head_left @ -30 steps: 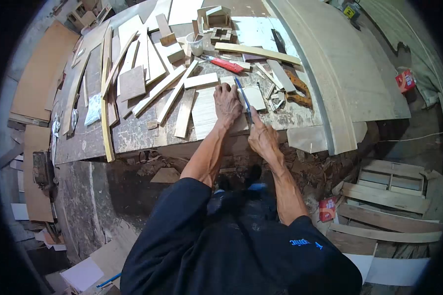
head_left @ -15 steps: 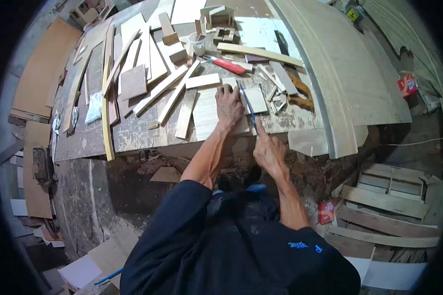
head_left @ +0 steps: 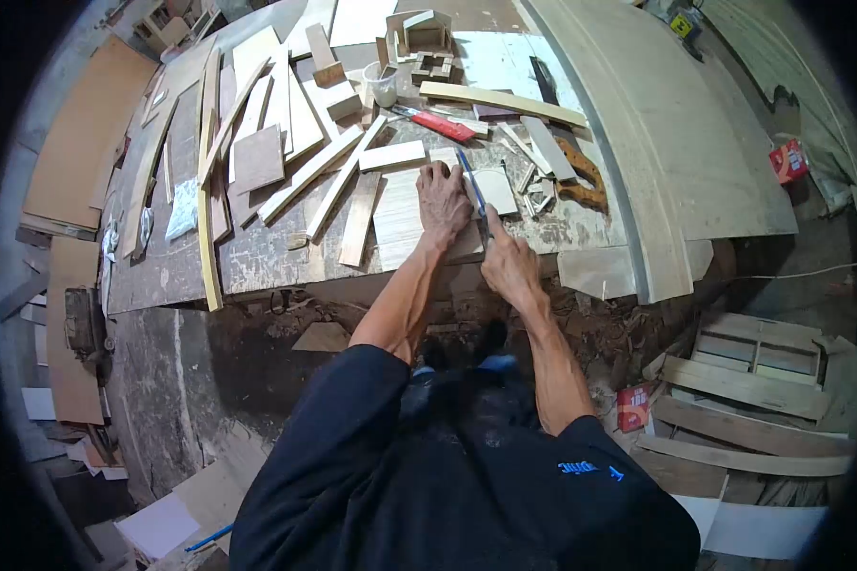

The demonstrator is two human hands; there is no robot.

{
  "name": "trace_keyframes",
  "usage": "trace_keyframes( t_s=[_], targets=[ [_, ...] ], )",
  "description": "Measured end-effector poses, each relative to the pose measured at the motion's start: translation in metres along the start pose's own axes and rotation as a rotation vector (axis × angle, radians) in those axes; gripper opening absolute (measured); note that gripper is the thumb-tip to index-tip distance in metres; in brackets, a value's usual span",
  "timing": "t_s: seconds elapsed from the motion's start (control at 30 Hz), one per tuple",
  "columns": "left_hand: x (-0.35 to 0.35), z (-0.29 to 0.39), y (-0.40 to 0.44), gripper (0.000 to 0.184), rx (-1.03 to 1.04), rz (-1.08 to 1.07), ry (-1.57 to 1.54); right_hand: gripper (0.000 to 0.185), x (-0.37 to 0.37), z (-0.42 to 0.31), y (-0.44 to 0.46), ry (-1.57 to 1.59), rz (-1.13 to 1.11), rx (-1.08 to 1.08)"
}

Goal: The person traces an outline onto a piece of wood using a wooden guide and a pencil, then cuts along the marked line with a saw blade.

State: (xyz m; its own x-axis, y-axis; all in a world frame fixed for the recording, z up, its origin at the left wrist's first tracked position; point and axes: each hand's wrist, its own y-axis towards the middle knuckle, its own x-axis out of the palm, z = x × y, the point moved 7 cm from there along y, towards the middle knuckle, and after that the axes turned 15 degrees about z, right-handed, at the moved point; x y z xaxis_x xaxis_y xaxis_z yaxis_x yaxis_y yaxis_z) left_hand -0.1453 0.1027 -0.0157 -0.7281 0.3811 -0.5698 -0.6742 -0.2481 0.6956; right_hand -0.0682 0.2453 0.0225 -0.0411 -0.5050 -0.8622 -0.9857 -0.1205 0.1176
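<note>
Moved forward: right hand [head_left: 511, 267], fingers closed round blue tool [head_left: 472, 183]. Left hand [head_left: 443, 205] rests on wood [head_left: 444, 154], fingers bent; grip unclear.

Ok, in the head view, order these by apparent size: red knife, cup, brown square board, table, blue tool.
Table
Brown square board
Red knife and cup: too alike to rank
Blue tool, visible part only

Single head-worn view, looking forward and steeply down past a dark shirt [head_left: 467, 476], which fills the lower centre of the frame at close range. The left hand [head_left: 445, 203] and right hand [head_left: 511, 266] fall near mid-frame, farther off; the workbench [head_left: 248, 268] spans much of the upper half. Wide-angle curvature bows outlying edges; darkness rounds the frame's sides.
</note>
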Motion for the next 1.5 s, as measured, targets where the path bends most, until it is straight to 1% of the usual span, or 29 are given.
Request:
trace_keyframes(
  t_s=[0.07,0.1,0.2,0.23,0.33,0.37,0.43,0.5,0.57,0.6,0.63,0.7,0.73,0.77,0.87,1.0,1.03,1.13,1.17,1.27,1.3,1.4,1.43,1.5],
  targets=[
    [0.000,0.000,0.001,0.025,0.010,-0.019,0.003,0.070,-0.016,-0.006,-0.020,-0.028,-0.028,-0.004],
    [0.000,0.000,0.004,0.025,0.009,-0.017,0.003,0.068,-0.028,-0.009,-0.031,-0.099,-0.154,0.076],
    [0.000,-0.002,0.000,0.028,0.018,-0.029,0.003,0.067,-0.017,-0.003,-0.021,-0.007,-0.043,0.041],
    [0.001,-0.003,-0.001,0.028,0.023,-0.018,0.002,0.067,-0.005,0.001,-0.010,-0.007,-0.055,0.047],
    [0.003,-0.001,0.000,0.031,0.010,-0.009,0.001,0.066,0.002,0.000,-0.005,-0.051,0.033,-0.017],
    [0.003,-0.001,-0.003,0.031,0.007,-0.014,0.011,0.067,0.002,0.004,-0.012,-0.031,0.040,-0.006],
    [0.003,-0.003,0.000,0.032,0.003,-0.022,0.008,0.068,-0.018,-0.002,-0.030,-0.080,-0.046,0.026],
    [0.001,-0.003,0.000,0.030,-0.006,-0.068,0.029,0.068,-0.021,-0.004,-0.033,-0.088,-0.110,0.066],
    [0.002,-0.001,0.000,0.029,-0.008,-0.101,0.056,0.069,-0.003,-0.002,-0.010,-0.045,-0.042,0.019],
    [0.002,-0.001,-0.002,0.028,-0.005,-0.081,0.048,0.069,-0.001,-0.008,-0.003,-0.020,-0.006,-0.006],
    [0.001,-0.001,-0.001,0.027,0.000,-0.055,0.040,0.069,0.002,-0.009,-0.001,-0.027,-0.036,0.003],
    [0.004,-0.003,-0.001,0.025,-0.018,-0.027,0.022,0.070,-0.012,-0.009,-0.011,-0.004,-0.023,0.013],
    [0.003,-0.002,0.001,0.025,-0.012,-0.033,0.027,0.071,-0.023,-0.012,-0.018,0.007,-0.016,0.013],
    [0.003,-0.002,0.002,0.024,-0.007,-0.034,0.033,0.071,-0.029,-0.011,-0.027,-0.072,-0.112,0.039],
    [0.004,-0.002,-0.001,0.024,0.006,-0.065,0.041,0.072,-0.022,-0.004,-0.022,-0.079,-0.101,0.042],
    [-0.002,0.001,0.000,0.025,0.011,-0.022,0.011,0.069,-0.004,-0.006,-0.001,0.018,-0.003,0.015],
    [-0.002,0.002,0.001,0.025,0.011,-0.002,0.011,0.068,-0.008,-0.006,-0.008,-0.038,0.037,-0.002],
    [0.003,-0.002,0.001,0.024,-0.025,-0.091,0.038,0.068,-0.027,-0.002,-0.037,-0.061,-0.086,0.003],
    [-0.001,0.000,0.001,0.023,0.009,-0.064,0.013,0.067,-0.029,-0.005,-0.035,-0.116,-0.112,0.035],
    [0.003,-0.002,-0.001,0.024,0.014,-0.007,0.008,0.067,0.003,0.005,-0.001,0.031,0.032,-0.042],
    [0.003,-0.003,-0.001,0.027,-0.007,-0.039,0.003,0.067,0.006,0.000,0.006,-0.022,-0.008,-0.021],
    [0.000,-0.002,-0.001,0.028,-0.010,0.005,-0.018,0.068,-0.016,-0.007,-0.014,-0.015,-0.027,0.024],
    [0.000,-0.002,0.003,0.028,-0.009,-0.009,-0.006,0.068,-0.020,-0.004,-0.024,-0.037,-0.074,0.040],
    [0.000,-0.002,-0.001,0.028,-0.013,-0.052,0.017,0.068,-0.021,-0.005,-0.024,-0.093,-0.091,0.026]
  ],
)
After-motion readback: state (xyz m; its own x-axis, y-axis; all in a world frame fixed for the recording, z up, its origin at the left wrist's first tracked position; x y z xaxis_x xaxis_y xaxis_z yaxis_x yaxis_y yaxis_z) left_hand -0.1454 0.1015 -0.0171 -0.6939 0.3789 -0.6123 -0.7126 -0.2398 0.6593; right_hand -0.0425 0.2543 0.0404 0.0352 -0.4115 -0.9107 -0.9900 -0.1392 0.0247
